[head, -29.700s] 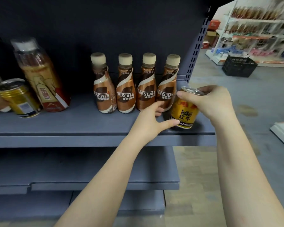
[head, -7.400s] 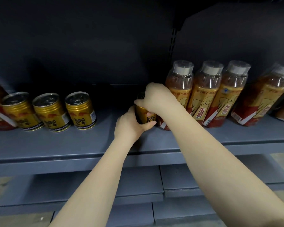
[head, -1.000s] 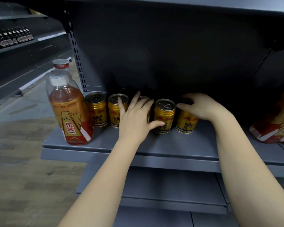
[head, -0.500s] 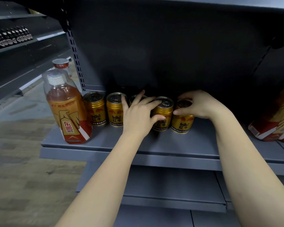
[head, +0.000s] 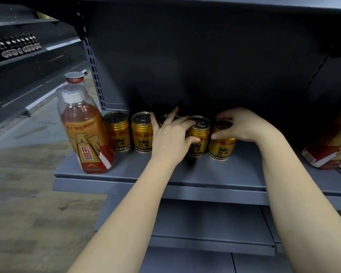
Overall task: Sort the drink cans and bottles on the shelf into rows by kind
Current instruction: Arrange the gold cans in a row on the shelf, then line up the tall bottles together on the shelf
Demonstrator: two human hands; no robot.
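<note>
Several gold Red Bull cans stand in a row at the back of the grey shelf (head: 215, 174). My left hand (head: 170, 137) lies over the third can (head: 164, 120) and wraps the fourth can (head: 200, 133), thumb on its front. My right hand (head: 242, 126) grips the top of the rightmost can (head: 221, 147). The two left cans (head: 118, 134) (head: 142, 135) stand free. A tall orange drink bottle (head: 85, 133) with a red label stands at the shelf's front left corner, and a second bottle's cap (head: 74, 77) shows behind it.
More red-labelled orange bottles (head: 331, 150) stand at the right edge of the shelf. A perforated upright (head: 92, 62) bounds the shelf on the left. Lower shelves (head: 205, 229) lie below. Another rack with dark bottles (head: 12, 48) stands far left across the floor.
Over the last second my right hand has drawn the rightmost can closer to the row, and my left hand has closed from spread fingers onto the third and fourth cans.
</note>
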